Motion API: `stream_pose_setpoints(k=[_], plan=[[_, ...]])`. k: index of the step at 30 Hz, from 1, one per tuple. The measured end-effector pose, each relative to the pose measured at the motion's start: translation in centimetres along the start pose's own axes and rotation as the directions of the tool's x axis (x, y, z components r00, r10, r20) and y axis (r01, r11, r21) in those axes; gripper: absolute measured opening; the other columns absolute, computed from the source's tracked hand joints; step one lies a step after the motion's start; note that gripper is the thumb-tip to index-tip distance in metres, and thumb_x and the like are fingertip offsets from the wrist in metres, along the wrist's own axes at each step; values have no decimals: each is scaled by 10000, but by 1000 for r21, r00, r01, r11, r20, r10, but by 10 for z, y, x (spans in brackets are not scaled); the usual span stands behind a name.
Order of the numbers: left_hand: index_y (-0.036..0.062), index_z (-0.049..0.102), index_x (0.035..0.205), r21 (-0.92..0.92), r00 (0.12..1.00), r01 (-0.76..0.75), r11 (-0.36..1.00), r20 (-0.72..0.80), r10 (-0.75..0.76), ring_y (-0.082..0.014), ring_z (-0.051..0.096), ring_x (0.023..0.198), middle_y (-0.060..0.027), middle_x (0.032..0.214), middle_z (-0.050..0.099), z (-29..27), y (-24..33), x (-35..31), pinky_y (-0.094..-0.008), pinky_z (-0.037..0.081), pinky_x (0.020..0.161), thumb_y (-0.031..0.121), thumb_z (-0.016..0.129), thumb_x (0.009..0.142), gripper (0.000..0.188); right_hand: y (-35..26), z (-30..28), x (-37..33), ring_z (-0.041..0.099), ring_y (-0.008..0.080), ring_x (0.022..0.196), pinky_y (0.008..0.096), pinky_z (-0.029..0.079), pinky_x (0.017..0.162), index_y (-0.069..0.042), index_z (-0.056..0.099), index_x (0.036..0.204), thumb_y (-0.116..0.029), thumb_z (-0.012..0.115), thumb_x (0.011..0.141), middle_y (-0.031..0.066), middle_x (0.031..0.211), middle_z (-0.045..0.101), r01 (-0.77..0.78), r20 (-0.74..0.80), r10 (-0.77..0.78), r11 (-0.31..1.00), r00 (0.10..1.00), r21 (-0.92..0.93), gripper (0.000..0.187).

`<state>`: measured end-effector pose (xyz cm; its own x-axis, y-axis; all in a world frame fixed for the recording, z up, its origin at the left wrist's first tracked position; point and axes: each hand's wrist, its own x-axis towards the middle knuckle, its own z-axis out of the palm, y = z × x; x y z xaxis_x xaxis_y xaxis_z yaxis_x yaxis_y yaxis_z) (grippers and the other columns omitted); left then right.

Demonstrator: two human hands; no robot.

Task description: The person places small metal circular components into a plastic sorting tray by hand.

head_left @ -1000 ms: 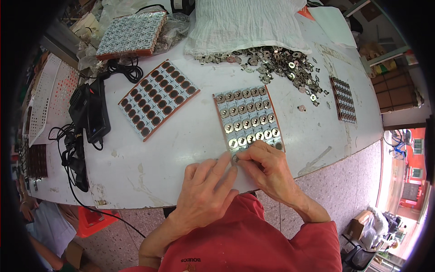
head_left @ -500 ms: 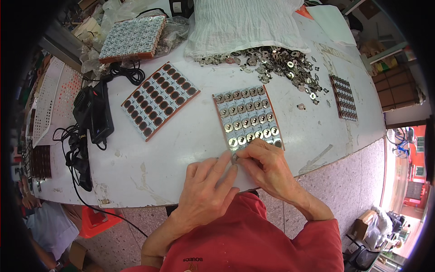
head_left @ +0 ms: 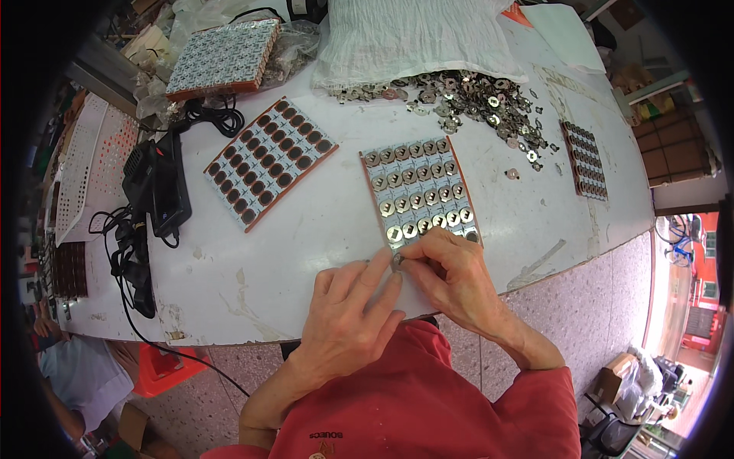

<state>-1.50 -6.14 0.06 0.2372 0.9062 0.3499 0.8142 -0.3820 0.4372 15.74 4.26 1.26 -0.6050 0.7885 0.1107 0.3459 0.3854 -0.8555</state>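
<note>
Pinching a small grey metal piece [head_left: 397, 260], the right hand [head_left: 455, 277] meets the loosely spread left hand [head_left: 344, 312] beside a pale-blue, orange-edged rectangular panel [head_left: 411, 164].

Red shirt [head_left: 436, 409], soft folds across front. R sleeve [head_left: 531, 405] same red, loose, ends approx. at elbow; L sleeve [head_left: 237, 453] mostly cut off by lower edge, just strip vis. Small dark lettering [head_left: 326, 435] on chest, upside down, w/ part of yellowish emblem [head_left: 323, 451] adj. Forearms [head_left: 267, 394], L hand [head_left: 344, 314] & R hand [head_left: 455, 279] bare.
</note>
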Motion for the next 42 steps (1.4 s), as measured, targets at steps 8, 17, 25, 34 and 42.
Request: stream_pose_setpoints(k=[8, 17, 25, 34, 42], plan=[[-10, 674, 1162, 6, 1000, 3, 1000, -2, -3, -297, 548, 1112, -190, 1410, 540, 2, -1, -1, -427, 428, 863, 201, 772, 767, 458, 3, -6, 7, 633, 176, 694, 310, 482, 604, 33, 697, 946, 41, 701, 848, 97, 828, 660, 37, 67, -35, 999, 997, -31, 98], [-19, 692, 1175, 9, 999, 34, 999, 5, -34, -317, 558, 1085, -193, 1411, 565, 2, 3, 0, -434, 435, 905, 180, 763, 765, 461, 3, -1, 1, 589, 161, 644, 304, 457, 572, 41, 681, 947, 65, 702, 842, 86, 792, 625, 71, -12, -72, 997, 997, -23, 110], [-22, 690, 1149, 3, 999, 39, 999, -1, -39, -310, 555, 1079, -194, 1419, 556, 2, 4, 0, -436, 434, 885, 182, 753, 763, 441, -3, -6, 5, 667, 356, 731, 409, 521, 636, 42, 640, 925, 70, 663, 832, 180, 847, 654, 44, 74, -41, 998, 996, -40, 100], [-17, 690, 1135, -8, 999, 33, 999, -25, -33, -301, 554, 1075, -188, 1421, 555, 3, 3, 0, -429, 432, 874, 180, 748, 771, 418, -9, -5, 7, 663, 372, 724, 409, 518, 623, 49, 634, 909, 77, 653, 826, 184, 847, 650, 1, 94, 6, 997, 996, -72, 90], [-26, 688, 1137, -3, 999, 36, 999, -26, -36, -297, 555, 1072, -192, 1424, 552, 5, 3, -1, -428, 432, 870, 180, 742, 777, 419, -10, -3, 5, 651, 373, 698, 414, 506, 600, 45, 627, 916, 75, 652, 831, 185, 833, 637, 8, 68, -3, 997, 998, -83, 94]])
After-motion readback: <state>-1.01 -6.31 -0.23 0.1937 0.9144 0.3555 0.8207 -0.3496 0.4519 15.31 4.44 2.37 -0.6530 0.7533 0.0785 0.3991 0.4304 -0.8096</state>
